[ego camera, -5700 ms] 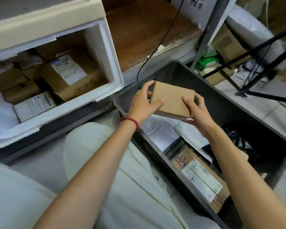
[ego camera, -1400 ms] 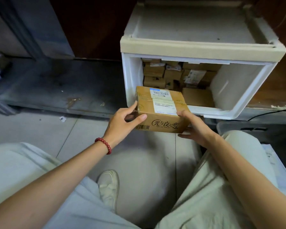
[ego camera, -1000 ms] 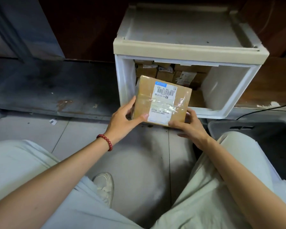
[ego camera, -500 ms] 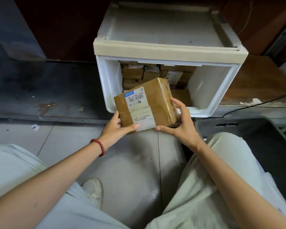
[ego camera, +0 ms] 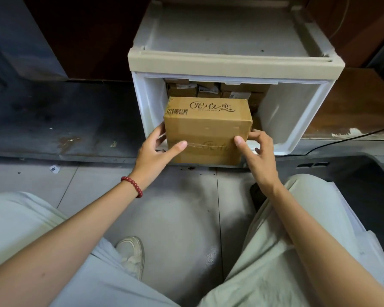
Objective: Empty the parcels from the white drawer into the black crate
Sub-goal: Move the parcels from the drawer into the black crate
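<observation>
Since the box (ego camera: 206,129) hangs in the air before the mouth of the drawer (ego camera: 151,103), carried by both hands, the step in hand looks to be the carry over to the crate, and it wants a sure hold first. The left grip (ego camera: 155,151) clasps the box's left edge, thumb laid across the taped front and fingers tucked behind the side. Between the hands the box sits level, with more parcels (ego camera: 182,89) waiting behind it at the drawer's back. The right grip (ego camera: 257,151) pinches the right edge more lightly, thumb on the front and fingers curled at the corner; sliding those fingers further under before moving seems wise, as a box this bulky may tip. Farther right the crate (ego camera: 333,165) lies low beside the knee, only part of it showing, so swing the box rightward and lower it in rather than drop it.
</observation>
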`<move>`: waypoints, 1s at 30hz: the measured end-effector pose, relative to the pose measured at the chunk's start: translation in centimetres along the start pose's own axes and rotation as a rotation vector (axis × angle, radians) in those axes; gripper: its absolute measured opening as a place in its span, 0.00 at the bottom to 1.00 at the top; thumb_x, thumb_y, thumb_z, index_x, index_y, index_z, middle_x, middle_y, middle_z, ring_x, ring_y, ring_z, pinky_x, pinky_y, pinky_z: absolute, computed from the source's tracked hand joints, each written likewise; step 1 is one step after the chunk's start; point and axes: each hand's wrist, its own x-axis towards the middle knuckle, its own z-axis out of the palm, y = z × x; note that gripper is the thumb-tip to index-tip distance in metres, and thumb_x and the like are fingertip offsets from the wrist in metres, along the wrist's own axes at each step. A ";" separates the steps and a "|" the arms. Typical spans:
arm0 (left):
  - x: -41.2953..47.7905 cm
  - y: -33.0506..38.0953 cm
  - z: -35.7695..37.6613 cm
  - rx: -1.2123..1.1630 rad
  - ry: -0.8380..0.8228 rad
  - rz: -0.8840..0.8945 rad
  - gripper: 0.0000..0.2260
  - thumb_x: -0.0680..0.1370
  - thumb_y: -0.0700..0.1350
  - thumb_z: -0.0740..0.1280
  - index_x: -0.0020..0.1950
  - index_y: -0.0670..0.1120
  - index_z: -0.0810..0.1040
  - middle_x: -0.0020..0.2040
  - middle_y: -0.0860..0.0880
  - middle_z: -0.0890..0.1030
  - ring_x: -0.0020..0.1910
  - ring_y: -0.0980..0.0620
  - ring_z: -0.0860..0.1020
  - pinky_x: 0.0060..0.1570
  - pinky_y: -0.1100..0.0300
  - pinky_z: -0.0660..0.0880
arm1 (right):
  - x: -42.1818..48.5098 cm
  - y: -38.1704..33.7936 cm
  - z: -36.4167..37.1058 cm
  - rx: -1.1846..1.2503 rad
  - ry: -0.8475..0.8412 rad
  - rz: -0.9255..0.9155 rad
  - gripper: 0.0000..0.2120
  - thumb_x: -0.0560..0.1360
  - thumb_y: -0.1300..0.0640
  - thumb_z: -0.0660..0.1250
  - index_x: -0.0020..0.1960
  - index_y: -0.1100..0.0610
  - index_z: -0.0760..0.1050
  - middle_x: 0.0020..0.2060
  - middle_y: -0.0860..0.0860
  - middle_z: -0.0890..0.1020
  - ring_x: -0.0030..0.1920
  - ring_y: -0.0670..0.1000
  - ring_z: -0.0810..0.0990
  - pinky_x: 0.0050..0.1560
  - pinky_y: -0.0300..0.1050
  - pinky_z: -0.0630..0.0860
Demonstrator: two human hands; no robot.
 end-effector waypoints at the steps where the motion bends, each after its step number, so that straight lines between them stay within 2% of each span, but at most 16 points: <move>1: 0.0 -0.1 0.0 0.013 -0.002 -0.006 0.34 0.71 0.59 0.72 0.74 0.54 0.64 0.70 0.54 0.71 0.68 0.54 0.70 0.64 0.52 0.73 | 0.0 -0.1 0.2 0.054 -0.026 0.028 0.12 0.73 0.40 0.69 0.49 0.45 0.70 0.61 0.47 0.73 0.64 0.43 0.72 0.55 0.36 0.70; 2: 0.1 -0.2 0.0 0.024 -0.001 -0.010 0.35 0.70 0.61 0.72 0.74 0.55 0.64 0.69 0.54 0.69 0.68 0.53 0.70 0.63 0.51 0.74 | 0.0 0.0 0.3 0.112 -0.048 0.070 0.13 0.74 0.40 0.68 0.47 0.47 0.68 0.58 0.47 0.74 0.59 0.40 0.74 0.53 0.39 0.72; 4: 0.1 -0.3 0.1 0.027 -0.007 -0.019 0.35 0.70 0.62 0.71 0.74 0.58 0.63 0.67 0.54 0.66 0.66 0.51 0.71 0.63 0.51 0.74 | 0.0 -0.1 0.6 0.169 -0.051 0.169 0.16 0.75 0.40 0.64 0.46 0.52 0.64 0.49 0.47 0.73 0.47 0.41 0.74 0.47 0.39 0.70; 6: 0.0 -0.5 0.4 0.038 -0.026 -0.029 0.36 0.69 0.63 0.70 0.74 0.61 0.60 0.64 0.54 0.64 0.64 0.55 0.70 0.63 0.57 0.72 | 0.0 0.2 0.7 0.173 -0.041 0.240 0.18 0.76 0.38 0.61 0.49 0.53 0.64 0.47 0.47 0.73 0.45 0.43 0.73 0.45 0.40 0.70; 8: -0.1 -0.6 1.0 0.083 -0.032 -0.042 0.37 0.69 0.64 0.67 0.75 0.61 0.58 0.64 0.53 0.61 0.61 0.60 0.66 0.59 0.66 0.67 | 0.0 0.2 0.9 0.200 -0.060 0.285 0.22 0.77 0.37 0.60 0.57 0.54 0.64 0.48 0.46 0.74 0.46 0.41 0.75 0.45 0.38 0.72; 10: -0.1 -0.6 1.4 0.076 -0.067 -0.062 0.35 0.71 0.65 0.66 0.75 0.61 0.58 0.66 0.52 0.61 0.62 0.58 0.65 0.58 0.66 0.65 | 0.0 0.3 0.9 0.255 -0.052 0.333 0.23 0.79 0.40 0.58 0.64 0.55 0.63 0.48 0.44 0.74 0.43 0.36 0.76 0.41 0.31 0.72; 12: 0.1 -0.3 1.7 0.009 -0.145 -0.055 0.31 0.74 0.63 0.66 0.75 0.60 0.59 0.67 0.55 0.68 0.62 0.60 0.70 0.59 0.65 0.70 | 0.2 0.1 0.6 0.282 -0.064 0.347 0.26 0.79 0.40 0.58 0.69 0.55 0.63 0.49 0.43 0.74 0.44 0.36 0.77 0.41 0.31 0.72; 14: 0.3 0.5 2.1 -0.059 -0.195 -0.045 0.27 0.78 0.55 0.64 0.75 0.57 0.60 0.62 0.60 0.74 0.56 0.69 0.74 0.50 0.73 0.73 | 0.7 -0.6 -0.1 0.305 -0.102 0.314 0.32 0.76 0.36 0.61 0.72 0.55 0.63 0.58 0.46 0.76 0.52 0.39 0.79 0.47 0.31 0.74; 16: 0.6 1.6 3.0 -0.106 -0.187 -0.039 0.24 0.79 0.52 0.63 0.74 0.55 0.61 0.59 0.63 0.75 0.51 0.73 0.75 0.46 0.76 0.73 | 1.6 -1.2 -1.5 0.324 -0.099 0.262 0.33 0.75 0.36 0.64 0.72 0.55 0.66 0.65 0.51 0.75 0.58 0.43 0.79 0.53 0.34 0.76; 19: 1.1 3.5 5.4 -0.141 -0.159 -0.008 0.28 0.77 0.56 0.67 0.75 0.56 0.61 0.62 0.60 0.75 0.57 0.68 0.75 0.54 0.71 0.73 | 2.4 -2.8 -4.8 0.341 -0.084 0.233 0.38 0.69 0.34 0.67 0.72 0.54 0.66 0.66 0.53 0.76 0.62 0.50 0.79 0.62 0.48 0.75; 21: 1.5 4.8 7.6 -0.160 -0.166 0.009 0.32 0.74 0.58 0.69 0.75 0.55 0.61 0.65 0.57 0.75 0.62 0.62 0.74 0.62 0.63 0.72 | 2.0 -3.7 -7.7 0.346 -0.048 0.226 0.39 0.68 0.34 0.67 0.72 0.55 0.66 0.64 0.55 0.78 0.62 0.54 0.79 0.63 0.53 0.75; 23: 1.7 6.4 10.4 -0.183 -0.218 0.024 0.34 0.72 0.58 0.70 0.75 0.54 0.60 0.66 0.55 0.74 0.63 0.59 0.74 0.65 0.57 0.71 | 1.2 -4.4 -11.0 0.328 0.013 0.234 0.36 0.70 0.35 0.65 0.70 0.54 0.68 0.63 0.55 0.78 0.60 0.54 0.80 0.62 0.54 0.76; 27: 2.0 9.9 16.9 -0.159 -0.339 0.075 0.37 0.70 0.60 0.71 0.75 0.53 0.59 0.68 0.52 0.71 0.65 0.53 0.72 0.64 0.51 0.72 | -1.5 -4.1 -17.7 0.374 0.154 0.230 0.21 0.79 0.41 0.58 0.65 0.52 0.73 0.57 0.53 0.82 0.55 0.52 0.81 0.59 0.52 0.77; 30: 1.8 12.1 22.0 -0.108 -0.434 0.107 0.35 0.71 0.60 0.71 0.73 0.55 0.59 0.65 0.54 0.70 0.63 0.53 0.71 0.63 0.52 0.72 | -4.0 -3.3 -22.1 0.386 0.317 0.259 0.18 0.80 0.43 0.56 0.63 0.51 0.73 0.51 0.49 0.85 0.50 0.48 0.84 0.47 0.43 0.80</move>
